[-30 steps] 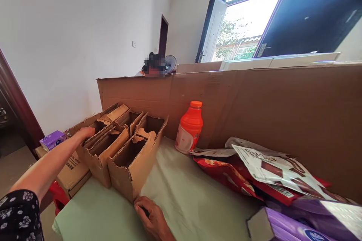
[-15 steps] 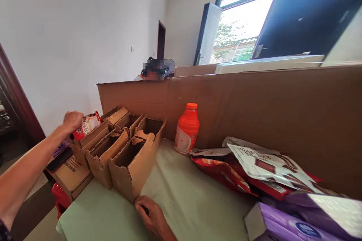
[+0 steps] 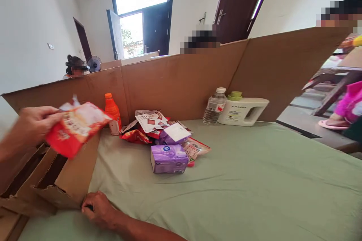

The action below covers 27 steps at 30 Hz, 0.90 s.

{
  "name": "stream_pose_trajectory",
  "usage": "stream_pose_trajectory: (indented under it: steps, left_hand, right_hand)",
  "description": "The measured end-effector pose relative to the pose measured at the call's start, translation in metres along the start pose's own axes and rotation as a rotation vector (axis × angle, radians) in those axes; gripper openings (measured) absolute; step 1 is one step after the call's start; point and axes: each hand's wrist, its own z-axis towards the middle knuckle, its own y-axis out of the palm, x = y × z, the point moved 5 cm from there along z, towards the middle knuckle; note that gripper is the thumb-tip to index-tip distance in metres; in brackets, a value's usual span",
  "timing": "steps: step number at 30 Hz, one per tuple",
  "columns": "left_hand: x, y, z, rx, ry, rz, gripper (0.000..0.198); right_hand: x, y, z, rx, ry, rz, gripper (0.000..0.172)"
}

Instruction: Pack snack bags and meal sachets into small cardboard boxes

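One left hand (image 3: pixel 35 125) pinches a floppy red-and-white plastic packet (image 3: pixel 79 126) by one edge, so it could slip onto brown cardboard boxes (image 3: pixel 75 175) below.

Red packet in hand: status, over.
Left hand gripping red packet above cardboard boxes. Right hand loosely curled by a box's lower corner. Nearby obstacle: orange bottle, just beyond packet.

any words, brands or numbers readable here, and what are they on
"Dr." on the white jug, apparently; the rest is too small to read.
Red packet in the left hand: printed characters, too blurred.
White pouch: large lettering, not surely readable.
Orange bottle, clear bottle, front purple pack: markings too small.
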Motion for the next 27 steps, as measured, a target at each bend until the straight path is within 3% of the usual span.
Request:
stream_pose_trajectory:
  steps: [2,5,7,9,10,12,18,20,23,27]
  left_hand:
    - [0.032,0.068,0.009,-0.133,0.027,-0.176,0.02]
    - [0.057,0.156,0.029,-0.157,-0.001,-0.252,0.023]
    - [0.053,0.197,0.042,-0.175,-0.047,-0.242,0.026]
    - [0.031,0.213,0.053,-0.172,-0.096,-0.197,0.029]
    - [0.015,0.21,0.057,-0.161,-0.114,-0.165,0.03]
    - [-0.021,0.184,0.061,-0.122,-0.148,-0.083,0.032]
    - [-0.132,0.038,0.068,0.039,-0.332,0.256,0.035]
    - [-0.165,0.003,0.074,0.051,-0.429,0.358,0.036]
    - [-0.209,-0.02,0.085,0.026,-0.559,0.464,0.035]
    - [-0.251,-0.018,0.098,-0.024,-0.657,0.541,0.037]
  right_hand:
    - [-0.001,0.001,0.0,-0.01,-0.008,0.0,0.017]
    - [-0.002,0.002,-0.003,-0.022,-0.017,0.011,0.018]
    - [-0.002,0.003,-0.007,-0.022,-0.015,0.023,0.018]
    - [-0.002,0.004,-0.012,-0.019,-0.014,0.04,0.019]
    - [-0.002,0.004,-0.014,-0.016,-0.014,0.05,0.019]
    - [-0.001,0.004,-0.019,-0.014,-0.02,0.072,0.019]
    - [-0.002,0.002,-0.026,-0.005,-0.044,0.102,0.017]
    - [0.001,0.003,-0.027,-0.002,-0.058,0.096,0.017]
    - [0.008,0.005,-0.028,0.009,-0.129,0.087,0.017]
    - [0.019,0.008,-0.03,0.026,-0.227,0.076,0.018]
